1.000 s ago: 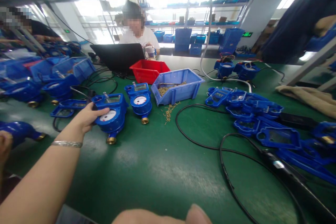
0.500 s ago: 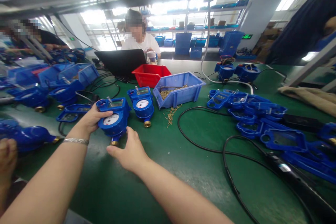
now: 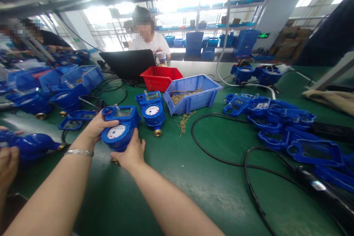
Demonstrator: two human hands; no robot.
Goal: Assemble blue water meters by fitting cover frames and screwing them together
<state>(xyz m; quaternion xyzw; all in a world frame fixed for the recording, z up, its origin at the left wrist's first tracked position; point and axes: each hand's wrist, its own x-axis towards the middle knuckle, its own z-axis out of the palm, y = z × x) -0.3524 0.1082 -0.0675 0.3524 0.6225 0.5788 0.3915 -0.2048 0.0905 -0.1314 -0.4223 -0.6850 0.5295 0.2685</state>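
Observation:
Between my hands is a blue water meter point(image 3: 121, 127) with a white round dial and a small display window. My left hand point(image 3: 97, 127) grips its left side, thumb lying over the top by the dial. Around its lower right side my right hand point(image 3: 131, 153) is wrapped, near the brass end, which is mostly hidden. A second blue water meter point(image 3: 152, 112) stands just to the right on the green table point(image 3: 177, 191), untouched. Loose brass screws point(image 3: 183, 121) lie beside it, in front of a light-blue bin point(image 3: 193, 99) holding more of them.
A red bin point(image 3: 160, 77) and a black laptop point(image 3: 128, 66) stand behind. Blue covers point(image 3: 276, 121), a black cable and an electric screwdriver point(image 3: 318, 184) lie at right. At left, another person's hand point(image 3: 8, 162) holds a blue meter point(image 3: 35, 147).
My right hand has closed from beside the meter onto its lower right side. The meter is tilted a little differently, its brass end now mostly covered. My left hand keeps its grip.

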